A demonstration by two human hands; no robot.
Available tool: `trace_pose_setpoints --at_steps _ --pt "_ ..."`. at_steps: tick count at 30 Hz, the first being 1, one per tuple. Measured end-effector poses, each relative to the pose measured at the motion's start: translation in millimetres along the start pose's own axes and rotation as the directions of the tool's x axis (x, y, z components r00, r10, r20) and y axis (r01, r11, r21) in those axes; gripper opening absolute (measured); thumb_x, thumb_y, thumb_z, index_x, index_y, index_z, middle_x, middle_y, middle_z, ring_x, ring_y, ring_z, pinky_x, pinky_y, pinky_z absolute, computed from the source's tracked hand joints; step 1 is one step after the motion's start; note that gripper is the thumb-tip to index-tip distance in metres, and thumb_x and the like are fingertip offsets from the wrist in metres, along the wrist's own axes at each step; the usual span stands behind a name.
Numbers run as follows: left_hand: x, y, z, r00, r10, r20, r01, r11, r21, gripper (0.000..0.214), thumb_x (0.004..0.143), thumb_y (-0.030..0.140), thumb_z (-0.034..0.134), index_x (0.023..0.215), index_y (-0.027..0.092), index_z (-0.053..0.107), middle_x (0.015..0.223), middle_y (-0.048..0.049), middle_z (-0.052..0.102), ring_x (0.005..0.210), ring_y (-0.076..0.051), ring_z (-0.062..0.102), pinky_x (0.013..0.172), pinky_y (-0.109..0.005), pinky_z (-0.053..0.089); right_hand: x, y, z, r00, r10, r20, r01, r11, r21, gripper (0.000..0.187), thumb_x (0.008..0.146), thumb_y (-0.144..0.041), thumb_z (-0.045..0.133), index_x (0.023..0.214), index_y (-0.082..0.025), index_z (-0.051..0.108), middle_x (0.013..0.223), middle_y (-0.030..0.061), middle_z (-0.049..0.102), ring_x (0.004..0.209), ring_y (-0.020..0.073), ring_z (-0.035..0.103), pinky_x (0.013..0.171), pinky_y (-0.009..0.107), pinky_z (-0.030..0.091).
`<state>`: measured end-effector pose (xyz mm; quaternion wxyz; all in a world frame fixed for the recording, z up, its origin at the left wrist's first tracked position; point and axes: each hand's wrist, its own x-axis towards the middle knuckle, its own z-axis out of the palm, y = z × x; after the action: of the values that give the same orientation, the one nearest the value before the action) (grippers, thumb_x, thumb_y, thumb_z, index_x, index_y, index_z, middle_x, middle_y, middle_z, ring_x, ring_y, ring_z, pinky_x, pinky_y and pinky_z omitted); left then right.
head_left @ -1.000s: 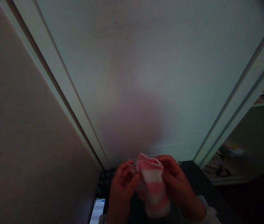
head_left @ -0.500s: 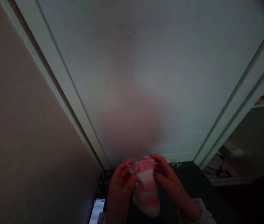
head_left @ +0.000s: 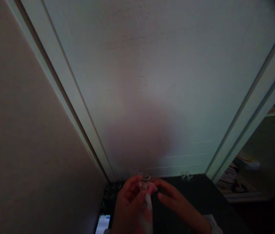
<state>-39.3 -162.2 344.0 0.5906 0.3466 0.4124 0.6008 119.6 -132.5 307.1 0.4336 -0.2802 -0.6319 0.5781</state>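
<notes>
A small clear glass cup (head_left: 144,182) sits in the grasp of my left hand (head_left: 127,206), held up by fingers and thumb. Hanging from the same hand is a pink-and-white striped sock (head_left: 147,211), its pink upper end bunched against the cup. My right hand (head_left: 172,198) is just right of them, fingers stretched toward the cup's rim and thumb apart from them. Its fingertips are partly hidden behind the cup and sock, so exact contact is unclear.
Several small glass cups (head_left: 113,187) stand at the dark table's (head_left: 195,201) left end. More clear glassware (head_left: 186,175) is at its back right. A lit phone (head_left: 103,223) lies lower left. A frosted panel (head_left: 188,113) rises behind; shelves (head_left: 239,172) are right.
The sock has shifted left and lower and is now bunched beneath the cup. My right thumb has come off the sock's side. The view has tilted slightly upward.
</notes>
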Motion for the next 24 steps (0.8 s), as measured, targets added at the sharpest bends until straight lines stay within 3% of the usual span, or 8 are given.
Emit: trace_pose_setpoints --at_steps 3,7,10,12,14,18,22,24 --pt "1 -2 -0.8 1.000 -0.003 -0.025 0.003 1.000 -0.004 0.034 0.058 0.024 0.080 0.089 0.019 0.067 0.079 -0.0051 0.074 0.071 -0.017 0.067 0.062 -0.021 0.050 -3 5 2 0.993 0.092 0.069 -0.095 0.995 0.034 0.031 0.076 -0.046 0.061 0.088 -0.017 0.062 0.079 0.0012 0.058 0.072 0.0161 0.051 0.064 0.026 0.041" --pt "6 -7 -8.1 0.997 0.012 -0.073 -0.008 0.998 0.058 0.031 0.064 0.025 0.077 0.093 0.020 0.066 0.085 -0.0043 0.073 0.077 -0.015 0.066 0.067 -0.020 0.049 0 13 2 0.971 0.238 0.016 -0.239 0.967 0.084 0.036 0.074 -0.049 0.061 0.067 -0.014 0.060 0.058 -0.0039 0.047 0.052 0.0096 0.039 0.047 0.020 0.029" --pt "9 -8 -13.1 0.997 0.035 -0.074 -0.026 0.993 0.116 0.030 0.069 0.028 0.073 0.096 0.020 0.065 0.088 -0.0042 0.073 0.080 -0.015 0.065 0.068 -0.020 0.047 5 11 -2 0.943 0.281 -0.181 -0.252 0.954 0.164 0.033 0.072 -0.047 0.064 0.066 -0.015 0.061 0.060 -0.0020 0.053 0.056 0.0131 0.046 0.052 0.024 0.036" --pt "8 -7 -13.3 0.996 0.052 -0.078 -0.040 0.987 0.154 0.029 0.069 0.030 0.072 0.096 0.021 0.065 0.086 -0.0039 0.073 0.079 -0.015 0.065 0.065 -0.020 0.047 9 7 -4 0.899 0.289 -0.329 -0.209 0.944 0.256 0.028 0.073 -0.044 0.064 0.070 -0.016 0.064 0.066 0.0002 0.059 0.061 0.0163 0.051 0.058 0.027 0.041" --pt "7 -6 -10.4 0.996 0.053 -0.073 -0.038 0.981 0.193 0.030 0.067 0.031 0.073 0.094 0.020 0.065 0.082 -0.0038 0.073 0.075 -0.016 0.064 0.062 -0.020 0.046 11 2 -5 0.873 0.286 -0.396 -0.127 0.916 0.380 0.023 0.074 -0.041 0.065 0.075 -0.018 0.065 0.071 0.0009 0.063 0.064 0.0176 0.054 0.061 0.028 0.043" --pt "4 -11 -0.8 0.998 0.051 0.035 -0.058 0.963 0.262 0.028 0.068 0.029 0.072 0.093 0.018 0.066 0.081 -0.0043 0.072 0.074 -0.018 0.064 0.063 -0.023 0.046 10 -6 2 0.886 0.275 -0.374 0.004 0.801 0.599 0.021 0.071 -0.037 0.069 0.081 -0.019 0.067 0.076 0.0017 0.068 0.070 0.0186 0.060 0.068 0.029 0.046" --pt "2 -17 3.3 0.989 0.057 0.140 -0.101 0.940 0.327 0.029 0.074 0.026 0.066 0.101 0.017 0.064 0.090 -0.0070 0.071 0.083 -0.021 0.063 0.073 -0.028 0.047 6 -8 10 0.908 0.307 -0.284 -0.024 0.716 0.697 0.030 0.064 -0.046 0.071 0.075 -0.017 0.070 0.074 0.0049 0.071 0.074 0.0227 0.063 0.073 0.034 0.047" --pt "3 -17 2.9 0.984 0.084 0.159 -0.136 0.927 0.350 0.029 0.075 0.025 0.065 0.103 0.017 0.064 0.099 -0.0089 0.069 0.091 -0.023 0.062 0.080 -0.031 0.046 4 -7 12 0.911 0.307 -0.274 -0.038 0.725 0.687 0.032 0.064 -0.048 0.070 0.075 -0.018 0.070 0.072 0.0050 0.071 0.073 0.0239 0.063 0.072 0.036 0.047"
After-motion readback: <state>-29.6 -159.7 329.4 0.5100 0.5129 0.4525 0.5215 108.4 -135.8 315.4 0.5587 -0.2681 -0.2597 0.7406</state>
